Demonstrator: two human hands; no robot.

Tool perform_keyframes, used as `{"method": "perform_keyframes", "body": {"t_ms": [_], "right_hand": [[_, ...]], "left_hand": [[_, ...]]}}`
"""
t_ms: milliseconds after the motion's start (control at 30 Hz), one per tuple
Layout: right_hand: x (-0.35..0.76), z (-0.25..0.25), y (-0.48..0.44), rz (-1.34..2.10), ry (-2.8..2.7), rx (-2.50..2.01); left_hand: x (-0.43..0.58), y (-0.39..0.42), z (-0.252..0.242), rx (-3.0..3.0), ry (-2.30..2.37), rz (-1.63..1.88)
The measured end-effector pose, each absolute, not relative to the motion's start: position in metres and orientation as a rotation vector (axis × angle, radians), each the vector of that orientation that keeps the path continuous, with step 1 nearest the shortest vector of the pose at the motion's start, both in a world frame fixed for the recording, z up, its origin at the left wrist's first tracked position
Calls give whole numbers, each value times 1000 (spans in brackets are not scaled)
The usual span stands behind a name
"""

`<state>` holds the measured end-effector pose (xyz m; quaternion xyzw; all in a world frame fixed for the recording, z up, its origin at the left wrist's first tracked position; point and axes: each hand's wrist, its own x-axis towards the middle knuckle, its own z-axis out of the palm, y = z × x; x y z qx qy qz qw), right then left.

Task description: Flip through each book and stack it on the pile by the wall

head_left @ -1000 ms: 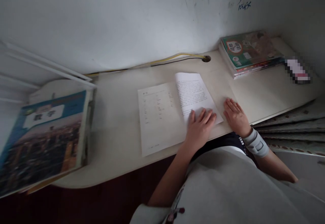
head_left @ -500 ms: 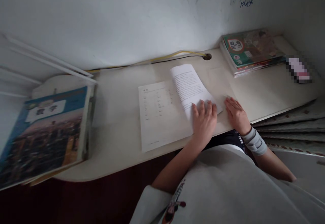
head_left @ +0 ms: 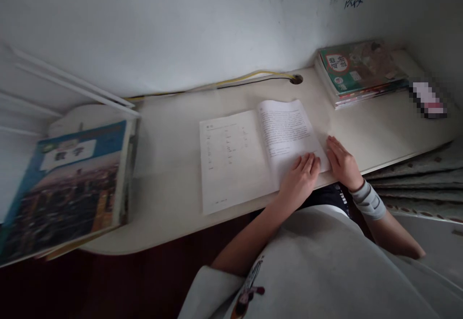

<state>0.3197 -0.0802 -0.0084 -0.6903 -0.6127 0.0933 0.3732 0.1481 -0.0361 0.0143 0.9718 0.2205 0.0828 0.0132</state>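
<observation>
An open white booklet [head_left: 253, 150] with printed text lies on the pale desk [head_left: 170, 189]. My left hand [head_left: 302, 181] rests flat on the lower corner of its right page, fingers stretched out and together. My right hand [head_left: 342, 162] lies flat on the desk just beside the page's right edge, fingers extended, holding nothing. A grey band [head_left: 367, 201] wraps my right wrist.
A stack of colourful books [head_left: 361, 71] sits at the back right corner. A blue-covered textbook [head_left: 65, 184] leans at the left on a white rack. A yellow and black cable [head_left: 249, 78] runs along the wall into a desk hole [head_left: 296, 79]. Patterned bedding [head_left: 415, 189] lies right.
The right page, lifted and curled half a second ago, now lies flatter. My left hand slid right toward the page's lower corner; my right hand stayed almost in place.
</observation>
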Motion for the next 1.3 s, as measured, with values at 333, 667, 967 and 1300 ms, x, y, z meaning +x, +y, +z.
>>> {"method": "perform_keyframes", "body": {"t_ms": [333,667,967,1300], "right_hand": [[318,-16,-78,45,-1701,-1871],[314,-12,-82,-71,-1880,-2014],[350,-19,-76,142,-1843,-1813],[347,-20,-77,181,-1804,-1789]], "left_hand": [[150,-35,2,2939,499,276],[91,20,45,2687,853,342],[108,15,0,2586,1177,276],[135,8,11,2707,1258,119]]}}
